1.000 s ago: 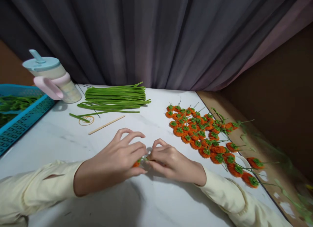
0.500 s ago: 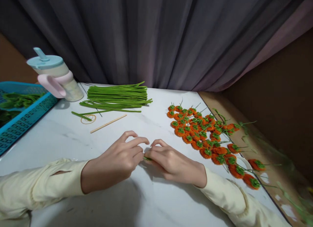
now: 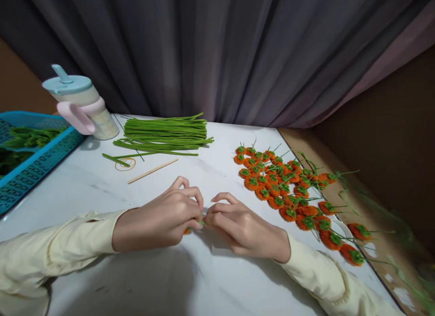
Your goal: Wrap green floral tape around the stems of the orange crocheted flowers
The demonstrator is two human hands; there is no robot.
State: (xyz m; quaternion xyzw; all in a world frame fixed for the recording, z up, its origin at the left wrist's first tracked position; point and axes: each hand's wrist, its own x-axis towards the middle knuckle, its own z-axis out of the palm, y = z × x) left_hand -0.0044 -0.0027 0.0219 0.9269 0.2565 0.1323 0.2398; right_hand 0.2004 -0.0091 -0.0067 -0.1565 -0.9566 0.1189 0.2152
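Note:
My left hand [image 3: 163,221] is closed, its fingertips pinched over the white tabletop. A small orange chenille persimmon [image 3: 187,231] peeks out beneath its fingers, mostly hidden by them. From there a thin green stem [image 3: 201,223] reaches to the fingertips of my right hand [image 3: 243,225], which pinch it with thumb and forefinger. The two hands almost meet. Farther right lies a cluster of finished orange chenille persimmons [image 3: 272,177] with green caps and thin stems. Beyond my hands rests a bundle of green pipe cleaners [image 3: 165,133].
A thin wooden stick [image 3: 152,171] and a few rubber bands [image 3: 131,165] lie left of centre. At the far left stand a lidded tumbler [image 3: 79,105] and a blue basket [image 3: 41,177] of green pieces. A dark curtain [image 3: 210,57] hangs behind the table [image 3: 136,289].
My left hand has turned and closed in, and a bit of orange now shows beneath it. The green piece between the hands now appears as a thin stem. The view has shifted slightly.

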